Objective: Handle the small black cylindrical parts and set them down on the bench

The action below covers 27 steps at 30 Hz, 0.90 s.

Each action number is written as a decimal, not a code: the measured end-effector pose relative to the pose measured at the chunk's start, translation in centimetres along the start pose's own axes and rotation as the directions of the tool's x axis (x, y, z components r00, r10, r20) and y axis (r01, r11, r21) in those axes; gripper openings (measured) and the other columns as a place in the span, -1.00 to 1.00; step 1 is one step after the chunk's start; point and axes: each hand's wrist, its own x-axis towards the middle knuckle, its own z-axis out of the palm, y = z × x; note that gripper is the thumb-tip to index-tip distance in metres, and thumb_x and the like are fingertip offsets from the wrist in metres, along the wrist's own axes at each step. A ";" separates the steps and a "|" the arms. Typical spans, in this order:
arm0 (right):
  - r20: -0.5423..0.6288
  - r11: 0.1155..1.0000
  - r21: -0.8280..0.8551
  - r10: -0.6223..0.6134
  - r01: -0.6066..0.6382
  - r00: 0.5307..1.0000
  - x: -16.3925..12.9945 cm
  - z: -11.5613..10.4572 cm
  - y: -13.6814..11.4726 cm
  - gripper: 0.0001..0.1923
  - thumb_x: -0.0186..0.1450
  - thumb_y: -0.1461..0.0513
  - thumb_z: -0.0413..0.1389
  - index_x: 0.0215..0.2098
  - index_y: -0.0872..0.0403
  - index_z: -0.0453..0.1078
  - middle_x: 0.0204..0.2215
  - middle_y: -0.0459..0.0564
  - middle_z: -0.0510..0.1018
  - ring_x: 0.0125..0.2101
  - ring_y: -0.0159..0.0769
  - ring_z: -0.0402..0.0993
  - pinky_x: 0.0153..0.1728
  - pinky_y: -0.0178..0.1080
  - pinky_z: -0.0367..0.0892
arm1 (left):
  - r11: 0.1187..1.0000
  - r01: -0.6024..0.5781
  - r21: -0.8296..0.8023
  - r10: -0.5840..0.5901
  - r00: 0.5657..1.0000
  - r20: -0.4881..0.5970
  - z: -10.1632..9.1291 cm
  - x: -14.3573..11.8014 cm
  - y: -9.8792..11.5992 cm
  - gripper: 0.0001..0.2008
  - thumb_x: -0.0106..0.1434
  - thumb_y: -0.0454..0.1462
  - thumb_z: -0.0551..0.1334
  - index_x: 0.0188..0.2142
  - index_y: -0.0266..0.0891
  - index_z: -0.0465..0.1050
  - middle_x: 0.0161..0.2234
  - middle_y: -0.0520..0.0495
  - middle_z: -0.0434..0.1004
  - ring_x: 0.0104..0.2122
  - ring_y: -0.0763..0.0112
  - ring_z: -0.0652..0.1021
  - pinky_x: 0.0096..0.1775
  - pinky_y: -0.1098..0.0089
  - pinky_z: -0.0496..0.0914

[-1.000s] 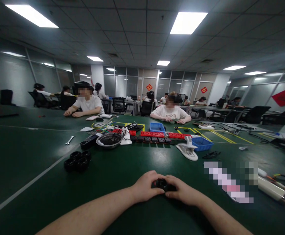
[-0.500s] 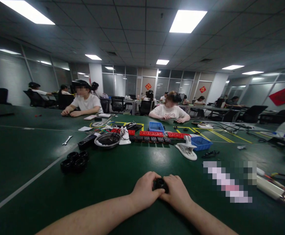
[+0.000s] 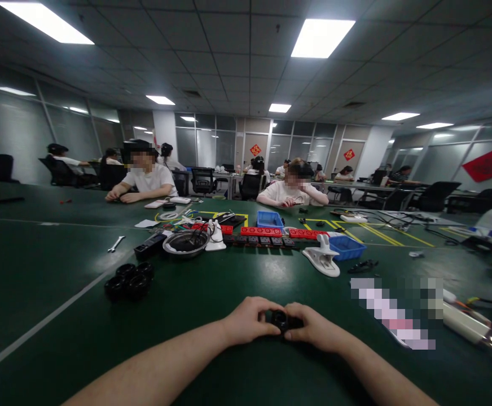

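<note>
Left hand (image 3: 246,321) and right hand (image 3: 311,326) curled from opposite sides round a black ring-like part (image 3: 279,325), fingers and thumbs gripping it. Relative to the white clip (image 3: 326,267), the part was leftward and nearer the wearer, low over the green table (image 3: 212,293). A blue tray (image 3: 350,254) stood just behind the clip; clustered black rings (image 3: 137,290) lay well left of it.

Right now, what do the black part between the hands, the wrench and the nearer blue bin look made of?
Black part: likely plastic, glossy, going by its bright highlights; coated metal can't be ruled out.
Wrench: probably bare metal, given its silvery sheen.
Blue bin: apparently moulded plastic, judging by its even colour; finish hard to tell.
</note>
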 end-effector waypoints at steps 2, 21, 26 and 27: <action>-0.002 1.000 -0.010 0.020 -0.020 1.000 0.0 0.0 -0.1 -0.82 0.00 0.23 0.16 -0.41 0.15 0.37 -0.44 -0.10 0.35 -0.37 -0.30 0.27 -0.37 -0.32 0.15 | 1.000 0.018 0.003 -0.018 1.000 -0.011 0.1 -0.1 0.2 -0.65 -0.01 -0.28 0.27 -0.17 -0.15 0.40 -0.38 0.05 0.38 -0.58 0.58 0.29 -0.52 0.56 0.19; -0.171 0.929 -0.363 0.009 -0.072 0.985 0.0 1.6 -0.6 -0.53 -0.07 0.00 0.18 -0.28 0.10 0.31 -0.34 -0.02 0.38 -0.34 -0.23 0.30 -0.37 -0.30 0.14 | 0.995 0.014 0.095 -0.007 0.997 -0.078 0.5 -0.5 0.8 -0.64 0.00 -0.28 0.27 -0.16 -0.16 0.34 -0.36 0.05 0.29 -0.51 0.51 0.33 -0.42 0.50 0.26; -0.049 0.975 -0.206 -0.096 0.084 0.994 -0.1 0.6 0.4 -0.75 0.06 0.10 0.13 -0.37 0.10 0.37 -0.42 -0.08 0.35 -0.36 -0.30 0.27 -0.39 -0.32 0.14 | 0.993 -0.094 0.073 0.098 0.994 -0.055 0.0 -0.4 0.8 -0.65 0.00 -0.33 0.28 -0.17 -0.14 0.35 -0.25 0.01 0.30 -0.24 0.37 0.35 -0.21 0.42 0.25; -0.049 0.977 -0.194 -0.098 0.086 0.994 0.0 0.6 0.6 -0.76 0.05 0.10 0.14 -0.39 0.10 0.37 -0.44 -0.09 0.35 -0.38 -0.30 0.27 -0.40 -0.32 0.14 | 0.994 -0.085 0.070 0.089 0.995 -0.050 0.0 -0.3 0.7 -0.65 0.00 -0.33 0.28 -0.17 -0.14 0.35 -0.26 0.01 0.29 -0.25 0.37 0.35 -0.22 0.42 0.25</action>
